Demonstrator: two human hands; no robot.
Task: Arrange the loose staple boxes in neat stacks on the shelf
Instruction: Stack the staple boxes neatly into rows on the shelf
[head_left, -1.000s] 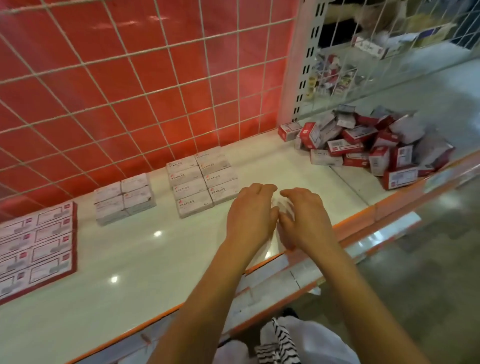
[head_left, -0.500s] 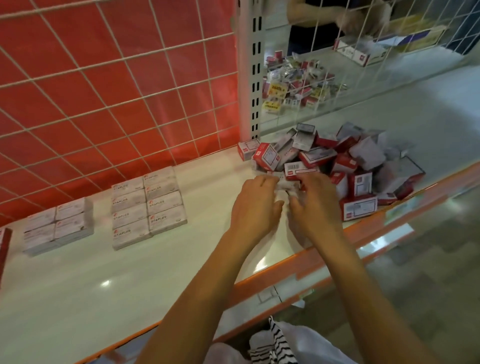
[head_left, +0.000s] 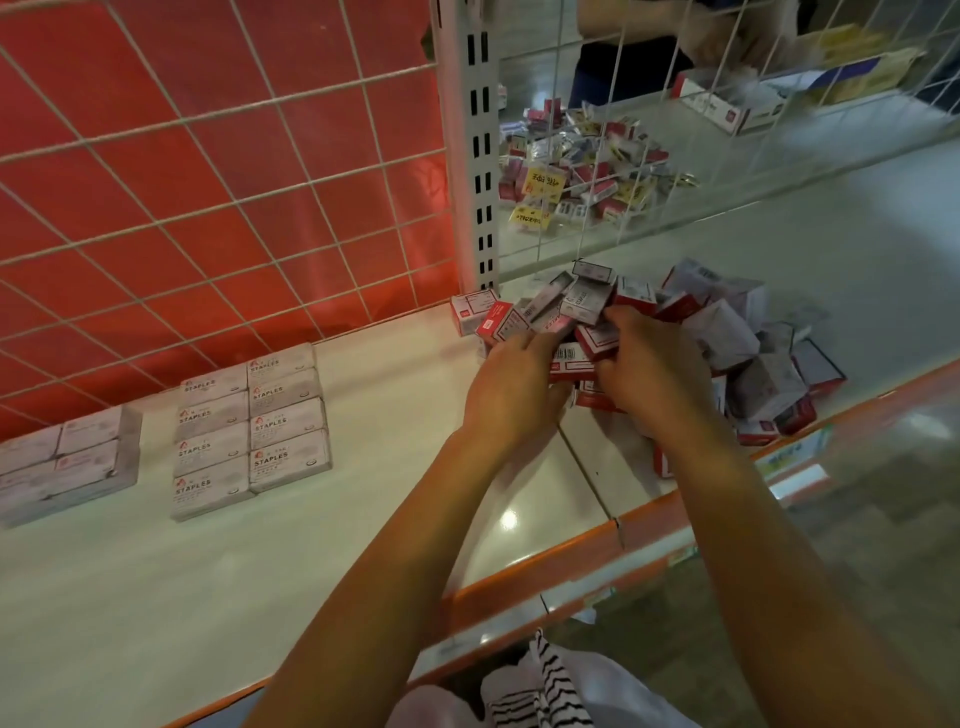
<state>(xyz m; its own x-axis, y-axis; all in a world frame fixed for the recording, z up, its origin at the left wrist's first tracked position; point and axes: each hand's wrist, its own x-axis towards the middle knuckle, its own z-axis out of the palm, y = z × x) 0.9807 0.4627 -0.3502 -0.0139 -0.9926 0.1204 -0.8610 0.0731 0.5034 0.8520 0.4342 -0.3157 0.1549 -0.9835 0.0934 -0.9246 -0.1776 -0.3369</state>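
Shelf (head_left: 363, 519): white top, orange front lip. Loose boxes lie in a pile (head_left: 727, 332) at the right end, tipped every way, red and white faces mixed.

Both hands are in the pile's near-left edge, close together.
- Right hand (head_left: 649, 384): fingers curled round a red-edged box (head_left: 597, 338).
- Left hand (head_left: 511, 389): fingers laid over the pile's edge, touching a barcode box (head_left: 571, 358) that sits between the 2 hands. Its back hides the fingertips, so I cannot tell whether it grips.

Neat stacks stand to the left, well apart from the pile across bare shelf. One block (head_left: 249, 431) is 2 columns wide and 4 rows deep, and a second block (head_left: 72, 462) stands further left. Stacked boxes lie flat, long axis along the shelf front.

Judgement: this is the gathering step. The carry goes leftward, and the left hand is nearer the stacks. Whatever comes out of the pile needs turning flat, long axis matched to the rows.
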